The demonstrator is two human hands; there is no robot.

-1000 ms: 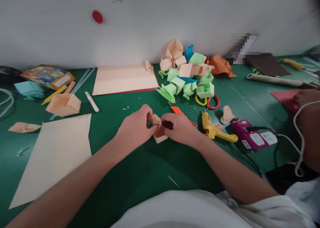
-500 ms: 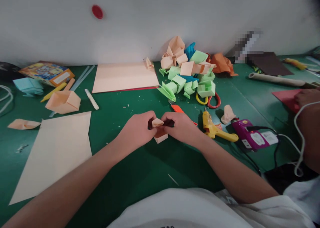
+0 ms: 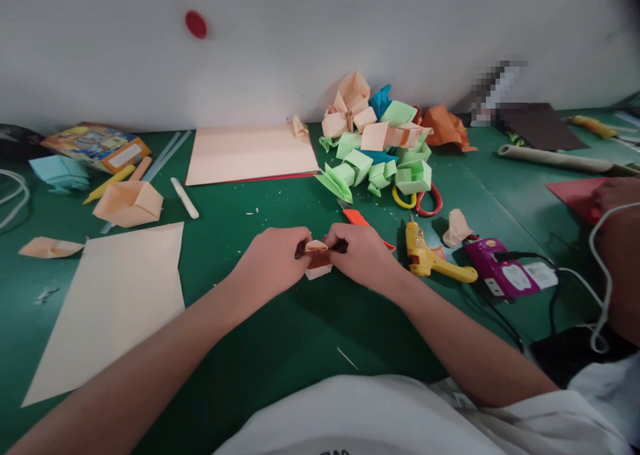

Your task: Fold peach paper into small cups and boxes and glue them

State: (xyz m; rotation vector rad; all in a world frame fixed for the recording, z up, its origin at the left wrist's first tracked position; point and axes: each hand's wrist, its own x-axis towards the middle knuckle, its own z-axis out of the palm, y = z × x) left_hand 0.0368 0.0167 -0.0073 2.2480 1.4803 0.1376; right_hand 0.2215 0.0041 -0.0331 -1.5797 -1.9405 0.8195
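A small folded piece of peach paper (image 3: 317,258) sits on the green table (image 3: 280,335) between my two hands. My left hand (image 3: 273,263) pinches its left side with closed fingers. On the other side my right hand (image 3: 364,255) grips it the same way, fingers curled. Both hands press the paper down against the table top. Most of the paper is hidden by my fingers.
A large peach sheet (image 3: 107,302) lies at the left, another (image 3: 250,152) at the back. A heap of folded paper pieces (image 3: 380,145), scissors (image 3: 417,202), an orange cutter (image 3: 357,218), a yellow glue gun (image 3: 430,258) and a purple device (image 3: 495,268) lie right. Another person's hand (image 3: 617,192) rests far right.
Both hands have lowered the folded paper, pressing its raised flap flatter against the table. The left fingers have closed in over it.
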